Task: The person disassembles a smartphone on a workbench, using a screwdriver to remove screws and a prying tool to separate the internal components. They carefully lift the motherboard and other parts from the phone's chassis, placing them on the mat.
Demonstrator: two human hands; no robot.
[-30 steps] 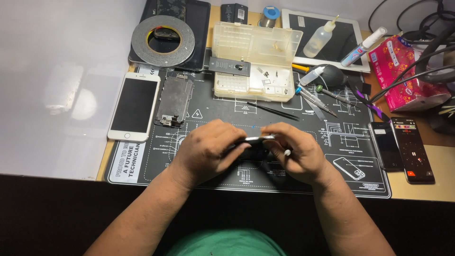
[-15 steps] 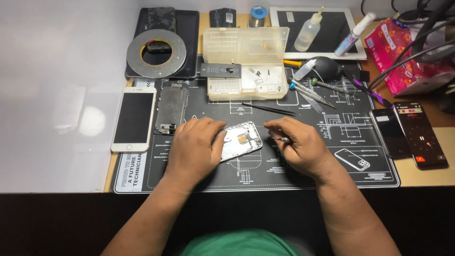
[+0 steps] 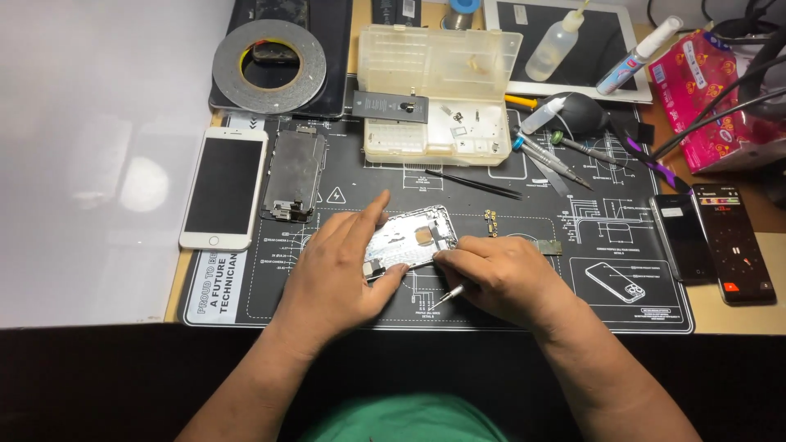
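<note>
An opened silver phone housing (image 3: pixel 412 234) lies on the black repair mat (image 3: pixel 573 307) in front of me. My left hand (image 3: pixel 340 274) presses on its left end, index finger stretched along the top edge and thumb at its lower edge. My right hand (image 3: pixel 499 274) rests at the housing's right lower corner and grips a thin metal tool (image 3: pixel 449 295), whose free end sticks out below the fingers toward me. The tool's working tip is hidden under my fingers.
A white phone (image 3: pixel 223 187) and a detached screen assembly (image 3: pixel 293 174) lie left. Behind are a clear parts box (image 3: pixel 434 90), tape roll (image 3: pixel 268 64), black tweezers (image 3: pixel 473 183), screwdrivers (image 3: pixel 550 157), a squeeze bottle (image 3: pixel 559 39). Two dark phones (image 3: pixel 720 237) lie right.
The housing has been laid flat on the mat from being held up between both hands. My left hand now presses it down and my right hand has closed in at its right corner.
</note>
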